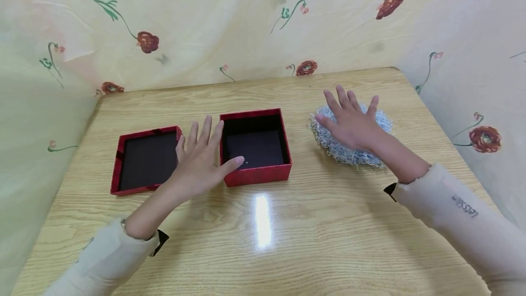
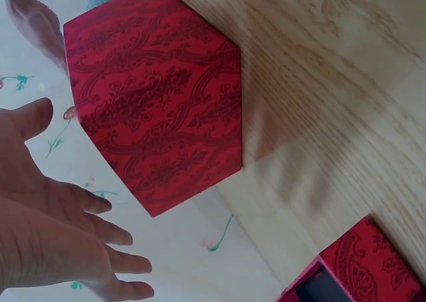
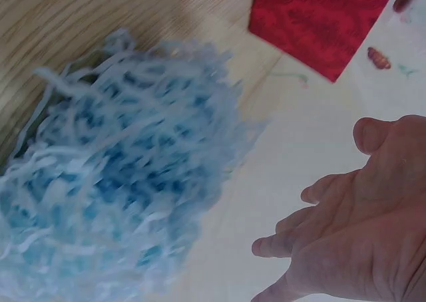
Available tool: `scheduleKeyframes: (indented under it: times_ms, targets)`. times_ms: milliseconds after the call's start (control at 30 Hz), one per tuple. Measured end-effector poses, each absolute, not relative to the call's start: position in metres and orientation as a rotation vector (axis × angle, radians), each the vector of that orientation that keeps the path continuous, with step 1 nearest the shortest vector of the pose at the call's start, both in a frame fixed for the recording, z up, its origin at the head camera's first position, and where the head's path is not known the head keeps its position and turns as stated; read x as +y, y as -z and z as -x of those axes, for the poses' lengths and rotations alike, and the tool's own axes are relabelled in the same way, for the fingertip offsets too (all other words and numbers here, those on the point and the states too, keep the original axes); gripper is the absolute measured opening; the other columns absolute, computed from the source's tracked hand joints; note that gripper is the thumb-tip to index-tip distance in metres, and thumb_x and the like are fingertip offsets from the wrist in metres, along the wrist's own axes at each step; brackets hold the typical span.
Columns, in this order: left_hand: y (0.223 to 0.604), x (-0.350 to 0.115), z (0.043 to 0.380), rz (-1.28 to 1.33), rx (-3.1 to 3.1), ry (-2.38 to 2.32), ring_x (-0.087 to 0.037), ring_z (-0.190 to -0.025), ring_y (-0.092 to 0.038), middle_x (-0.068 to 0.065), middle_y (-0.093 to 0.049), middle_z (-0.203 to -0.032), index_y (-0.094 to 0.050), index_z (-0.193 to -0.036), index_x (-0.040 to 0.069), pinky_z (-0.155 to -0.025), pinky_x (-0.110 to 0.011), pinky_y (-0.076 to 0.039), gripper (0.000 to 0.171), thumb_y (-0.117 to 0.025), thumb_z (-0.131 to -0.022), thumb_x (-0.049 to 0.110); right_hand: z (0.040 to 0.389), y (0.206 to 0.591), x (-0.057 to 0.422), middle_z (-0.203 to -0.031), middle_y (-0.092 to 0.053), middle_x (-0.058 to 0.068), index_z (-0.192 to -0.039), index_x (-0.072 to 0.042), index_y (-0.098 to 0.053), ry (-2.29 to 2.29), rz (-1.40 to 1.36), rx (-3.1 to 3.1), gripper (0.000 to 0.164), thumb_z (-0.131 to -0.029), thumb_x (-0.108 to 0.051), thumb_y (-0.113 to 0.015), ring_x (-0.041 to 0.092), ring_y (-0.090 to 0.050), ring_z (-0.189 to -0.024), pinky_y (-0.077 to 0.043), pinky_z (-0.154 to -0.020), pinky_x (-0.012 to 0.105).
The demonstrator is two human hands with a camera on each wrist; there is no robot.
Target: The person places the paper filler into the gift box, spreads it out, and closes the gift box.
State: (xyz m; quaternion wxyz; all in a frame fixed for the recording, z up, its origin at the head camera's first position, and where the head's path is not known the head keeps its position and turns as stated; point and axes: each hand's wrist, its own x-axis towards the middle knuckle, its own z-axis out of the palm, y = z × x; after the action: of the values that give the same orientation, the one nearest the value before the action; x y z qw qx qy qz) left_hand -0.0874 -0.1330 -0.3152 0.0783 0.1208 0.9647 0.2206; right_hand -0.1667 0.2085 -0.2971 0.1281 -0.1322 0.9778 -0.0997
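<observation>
Your left hand (image 1: 199, 168) is spread wide, holding nothing, just beside one red box (image 1: 259, 176). Your right hand (image 1: 355, 124), equally wide and without a grip, hovers over one heap of blue shredded paper (image 1: 349, 154), its strands too tangled to count. The box stands mouth up, probably so its inside stays reachable; one red lid (image 1: 145, 161) lies inner side up to its left on the bench (image 1: 312, 232).
</observation>
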Motion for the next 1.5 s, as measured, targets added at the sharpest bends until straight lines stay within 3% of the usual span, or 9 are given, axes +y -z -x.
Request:
scheduleKeyframes:
  times_ms: [667, 967, 1500]
  targets:
    - [0.326, -0.124, 0.082, -0.302, 2.893, -0.831, -0.035, -0.146, 0.008, -0.003, 0.004, -0.161, -0.010, -0.156, 0.018, -0.110, -0.062, 0.009, 0.099, -0.051, -0.084, 0.072, 0.196, 0.298, 0.261, -0.153, 0.023, 0.024, -0.152, -0.010, 0.015, 0.383, 0.242, 2.818, 0.080, -0.098, -0.062, -0.014, 0.045, 0.013, -0.141, 0.035, -0.085, 0.068]
    - [0.336, -0.119, 0.080, -0.256, 2.926, -1.000, -0.037, -0.145, -0.004, -0.006, -0.005, -0.161, -0.015, -0.155, 0.019, -0.107, -0.065, -0.004, 0.097, -0.058, -0.083, 0.067, 0.204, 0.295, 0.278, -0.153, 0.018, 0.028, -0.152, -0.014, 0.014, 0.399, 0.145, 2.835, 0.079, -0.097, -0.064, -0.012, 0.066, -0.008, -0.129, 0.031, -0.088, 0.070]
    - [0.338, -0.114, 0.078, -0.212, 2.866, -1.202, -0.034, -0.143, -0.016, -0.008, -0.017, -0.158, -0.027, -0.151, 0.016, -0.107, -0.066, -0.012, 0.090, -0.069, -0.082, 0.055, 0.213, 0.302, 0.297, -0.156, -0.001, 0.029, -0.154, -0.017, 0.007, 0.553, 0.171, 2.759, 0.083, -0.096, -0.065, -0.027, 0.051, 0.004, -0.140, 0.017, -0.091, 0.079]
